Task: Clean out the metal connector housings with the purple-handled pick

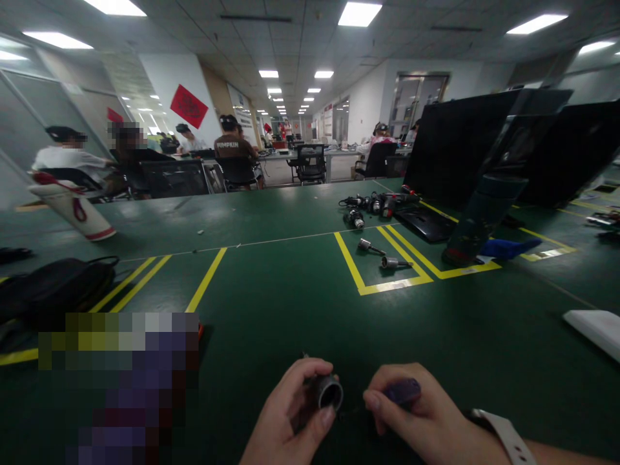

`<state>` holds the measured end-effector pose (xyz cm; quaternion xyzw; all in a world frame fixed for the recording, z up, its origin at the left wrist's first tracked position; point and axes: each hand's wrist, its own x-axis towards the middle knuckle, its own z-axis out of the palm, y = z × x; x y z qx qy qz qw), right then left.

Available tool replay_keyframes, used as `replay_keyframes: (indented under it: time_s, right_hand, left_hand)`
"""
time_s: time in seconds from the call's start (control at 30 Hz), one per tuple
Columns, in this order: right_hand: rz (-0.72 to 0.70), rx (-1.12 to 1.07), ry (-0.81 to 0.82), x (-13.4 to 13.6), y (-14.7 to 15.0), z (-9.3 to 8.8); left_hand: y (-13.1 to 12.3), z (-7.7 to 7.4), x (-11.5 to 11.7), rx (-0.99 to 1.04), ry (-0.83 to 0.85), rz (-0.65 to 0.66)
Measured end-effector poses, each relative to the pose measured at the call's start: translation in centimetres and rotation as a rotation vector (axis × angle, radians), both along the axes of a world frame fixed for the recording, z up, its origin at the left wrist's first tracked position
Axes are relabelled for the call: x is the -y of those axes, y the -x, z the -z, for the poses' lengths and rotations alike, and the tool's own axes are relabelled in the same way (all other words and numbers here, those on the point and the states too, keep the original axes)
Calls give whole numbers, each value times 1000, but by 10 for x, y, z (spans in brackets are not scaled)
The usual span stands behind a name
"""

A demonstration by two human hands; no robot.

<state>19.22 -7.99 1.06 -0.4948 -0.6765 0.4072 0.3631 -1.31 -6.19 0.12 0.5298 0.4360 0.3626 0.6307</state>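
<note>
My left hand (300, 413) is closed around a grey metal hole saw (330, 392), its round open mouth turned toward my right hand and me. The rest of the hole saw is partly covered by my fingers. Just to the right, my right hand (411, 407) grips a dark purple handle (403, 391) whose front end is too dark to make out. A small gap separates the two hands above the green table. Farther off, two more hole saws, one small (367, 246) and one larger (393, 263), lie inside a yellow-taped box.
A dark drill (375, 205) with a cord lies behind the tape. A dark bottle (484, 219), a blue cloth (511, 248) and monitors (460, 148) stand right. Left are a black bag (53, 290), a pale cup (77, 210) and a pixelated object (135, 387). People sit beyond.
</note>
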Motion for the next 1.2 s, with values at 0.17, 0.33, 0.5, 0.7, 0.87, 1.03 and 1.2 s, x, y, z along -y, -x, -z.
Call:
replay_keyframes:
  time_s: [0.17, 0.33, 0.5, 0.7, 0.87, 1.03, 1.2]
  right_hand:
    - [-26, 223, -307, 9, -1, -8]
    - [-54, 120, -391, 10, -1, -3]
    - [-115, -38, -443, 4, -6, -10]
    - [-271, 5, -739, 1, -2, -6]
    - [-259, 192, -779, 4, 5, -1]
    - [-258, 227, -821, 4, 9, 3]
    - [-307, 227, -799, 7, 9, 3]
  left_hand:
    - [-4, -8, -1, 21, 52, -75]
    - [-3, -9, -5, 55, 54, -125]
    - [-1, -7, -6, 58, 36, -157]
    - [-6, -7, -3, 57, 14, -174]
    - [-8, -10, -3, 35, -6, -190]
    - [-6, -14, -7, -23, -10, -171]
    - [-9, -12, -5, -47, -19, -214]
